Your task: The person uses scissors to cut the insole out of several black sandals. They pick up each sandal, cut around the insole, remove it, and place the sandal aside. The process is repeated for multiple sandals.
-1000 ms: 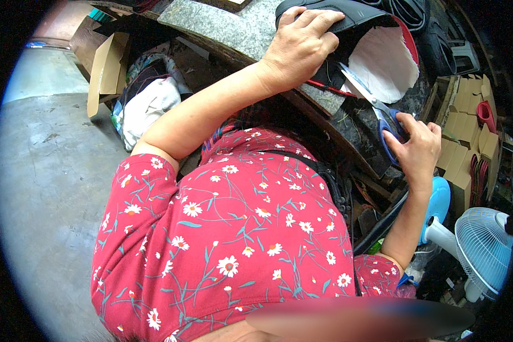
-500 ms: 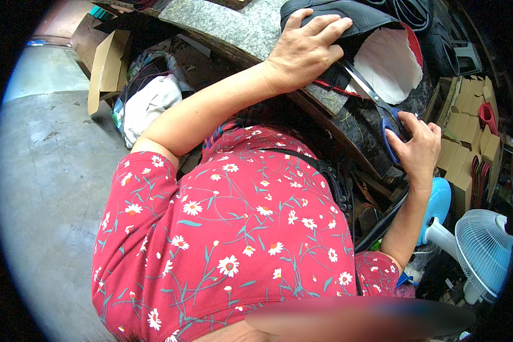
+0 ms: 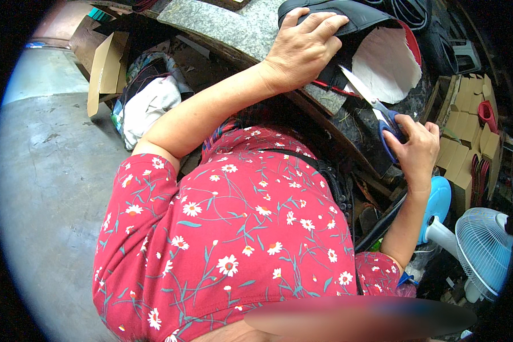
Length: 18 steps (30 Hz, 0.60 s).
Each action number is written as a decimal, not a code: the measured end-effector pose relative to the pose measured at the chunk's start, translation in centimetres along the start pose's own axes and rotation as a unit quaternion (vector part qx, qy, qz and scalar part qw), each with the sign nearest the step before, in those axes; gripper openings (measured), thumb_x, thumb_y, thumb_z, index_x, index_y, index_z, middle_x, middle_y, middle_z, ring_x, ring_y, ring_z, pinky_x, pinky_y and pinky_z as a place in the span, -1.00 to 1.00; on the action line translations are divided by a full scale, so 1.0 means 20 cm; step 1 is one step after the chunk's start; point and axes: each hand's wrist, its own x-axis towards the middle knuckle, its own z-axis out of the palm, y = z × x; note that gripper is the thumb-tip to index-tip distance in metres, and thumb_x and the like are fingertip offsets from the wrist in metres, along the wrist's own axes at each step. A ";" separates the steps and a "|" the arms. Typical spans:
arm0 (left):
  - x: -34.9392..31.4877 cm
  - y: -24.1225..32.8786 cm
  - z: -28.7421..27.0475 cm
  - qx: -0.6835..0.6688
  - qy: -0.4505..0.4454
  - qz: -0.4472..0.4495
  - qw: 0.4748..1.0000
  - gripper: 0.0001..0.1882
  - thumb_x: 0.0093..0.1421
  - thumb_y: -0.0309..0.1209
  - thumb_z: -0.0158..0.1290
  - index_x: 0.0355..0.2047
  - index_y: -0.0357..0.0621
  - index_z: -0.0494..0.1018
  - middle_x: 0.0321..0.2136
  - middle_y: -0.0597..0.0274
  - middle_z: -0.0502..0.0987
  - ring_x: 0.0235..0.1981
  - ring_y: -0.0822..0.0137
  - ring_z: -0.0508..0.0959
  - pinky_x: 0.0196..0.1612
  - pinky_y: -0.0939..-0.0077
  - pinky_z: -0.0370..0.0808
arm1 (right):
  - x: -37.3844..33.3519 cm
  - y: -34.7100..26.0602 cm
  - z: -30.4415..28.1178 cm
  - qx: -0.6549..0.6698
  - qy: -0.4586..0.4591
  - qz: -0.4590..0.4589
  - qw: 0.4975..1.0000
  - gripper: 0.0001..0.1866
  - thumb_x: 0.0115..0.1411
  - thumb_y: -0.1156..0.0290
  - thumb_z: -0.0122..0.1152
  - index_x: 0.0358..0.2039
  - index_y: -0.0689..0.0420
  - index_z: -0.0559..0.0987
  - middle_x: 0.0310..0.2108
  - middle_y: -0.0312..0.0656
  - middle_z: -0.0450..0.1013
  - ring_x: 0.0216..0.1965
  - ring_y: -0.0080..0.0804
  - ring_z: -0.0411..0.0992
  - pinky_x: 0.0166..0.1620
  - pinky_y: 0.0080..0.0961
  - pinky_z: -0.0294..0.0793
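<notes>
At the top centre, my left hand (image 3: 305,48) lies over a black piece (image 3: 362,14) that looks like leather, with its fingers curled on it. A red edge runs along this piece, and a rough-edged white sheet (image 3: 389,65) shows inside its opening. On the right, my right hand (image 3: 416,145) has thumb and fingers in the dark blue handles of a pair of scissors (image 3: 389,128). The silver blades point up and left toward the red edge, close below my left fingers. Whether they touch the material, I cannot tell.
A grey stone slab (image 3: 211,25) forms part of the worktop. Open cardboard boxes (image 3: 464,131) stand at right, above a blue and white fan (image 3: 484,251). At left are another cardboard box (image 3: 108,71) and a white cloth (image 3: 151,108) on a heap.
The scissors have shifted slightly up and left, and more of the bright blade shows. My left hand and the black piece have moved a little to the left.
</notes>
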 end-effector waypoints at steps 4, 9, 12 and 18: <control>0.00 -0.01 -0.01 -0.062 -0.015 -0.024 0.998 -0.84 0.14 -0.34 0.08 -0.29 -0.07 0.55 0.17 0.04 0.44 0.20 0.12 0.41 0.24 0.09 0.21 | 0.00 0.00 0.00 0.009 0.001 0.030 1.000 -0.61 -0.09 0.09 0.53 -0.28 -0.01 0.67 -0.50 -0.17 0.56 -0.45 -0.16 0.45 -0.13 -0.26 0.33; 0.04 -0.01 -0.06 -0.129 -0.001 -0.057 0.990 -0.84 0.15 -0.37 0.08 -0.26 -0.10 0.51 0.16 -0.05 0.43 0.15 0.04 0.43 0.19 0.13 0.28 | 0.06 -0.09 0.08 0.014 -0.010 0.006 1.000 -0.62 -0.03 0.06 0.49 -0.27 -0.01 0.66 -0.50 -0.14 0.58 -0.43 -0.12 0.47 -0.14 -0.25 0.36; 0.07 -0.02 -0.15 -0.179 0.048 -0.069 0.980 -0.79 0.11 -0.35 0.13 -0.23 -0.08 0.50 0.16 0.00 0.43 0.13 0.05 0.43 0.19 0.11 0.28 | 0.05 -0.08 0.10 0.081 -0.030 -0.018 0.996 -0.62 -0.03 0.08 0.49 -0.26 0.00 0.66 -0.49 -0.16 0.59 -0.43 -0.12 0.44 -0.18 -0.29 0.36; 0.00 -0.02 -0.36 -0.188 -0.181 0.127 0.957 -0.35 -0.04 -0.26 0.34 0.09 -0.04 0.42 0.22 0.05 0.41 0.23 0.04 0.40 0.37 0.08 0.19 | -0.20 0.27 0.00 0.296 0.004 0.133 0.946 -0.60 -0.06 0.31 0.47 -0.17 0.16 0.68 -0.36 -0.20 0.58 -0.29 -0.33 0.45 -0.15 -0.39 0.47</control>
